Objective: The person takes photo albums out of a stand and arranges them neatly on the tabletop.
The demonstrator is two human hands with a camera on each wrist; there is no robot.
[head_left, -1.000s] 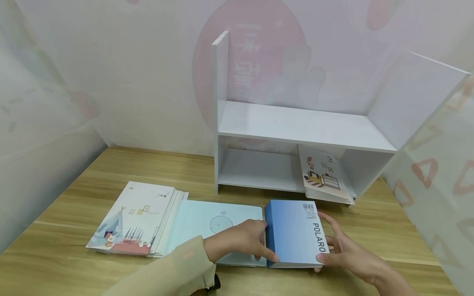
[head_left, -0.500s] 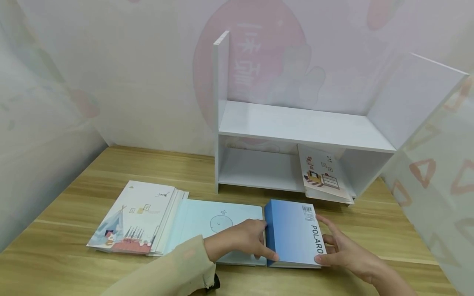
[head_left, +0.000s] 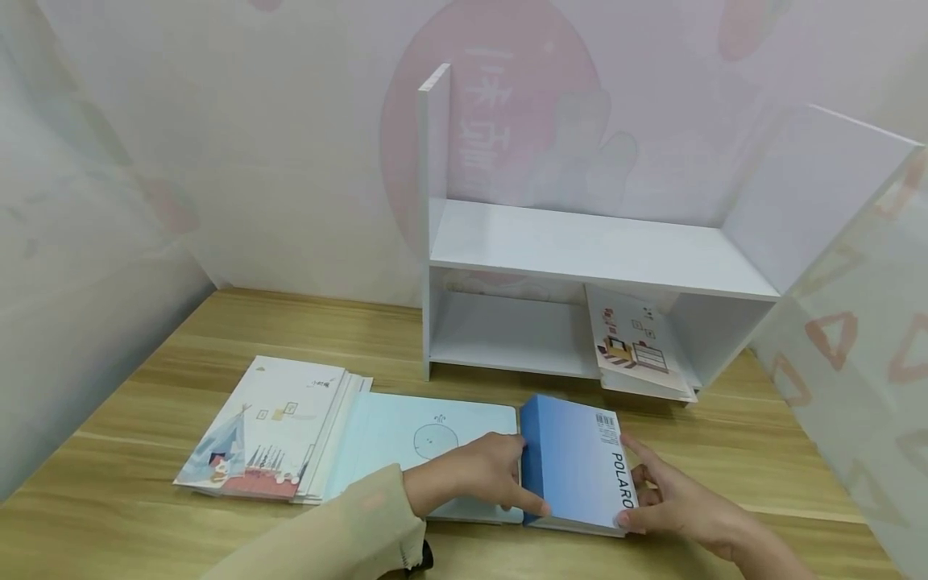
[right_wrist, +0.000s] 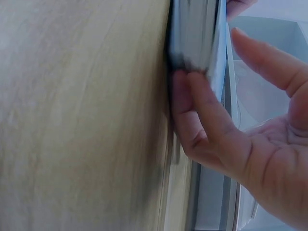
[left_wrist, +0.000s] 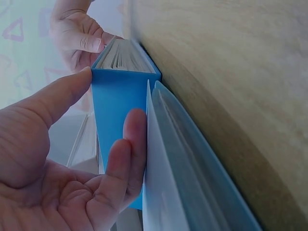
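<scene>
A thick blue photo album [head_left: 573,463], lettered "POLARO" along its right side, lies flat on the wooden table. My left hand [head_left: 489,471] is at its spine; in the left wrist view the extended thumb touches the spine's near edge and fingers rest along the spine. On the opposite side, my right hand [head_left: 677,499] holds the page edge, with curled fingertips against the pages [right_wrist: 195,41] and the thumb by the cover's near corner. A pale blue book [head_left: 384,431] with a round line drawing lies against the spine, partly under my left wrist.
Several pale illustrated booklets [head_left: 261,423] are stacked at the left. Behind the album stands a white two-tier shelf [head_left: 594,246]. More illustrated booklets [head_left: 638,346] lean in its lower right compartment and stick out past the front edge. Printed cloth [head_left: 304,161] hangs behind.
The album has turned slightly, its near right corner coming towards me. My right hand has shifted a little with it. My left hand stays at the spine.
</scene>
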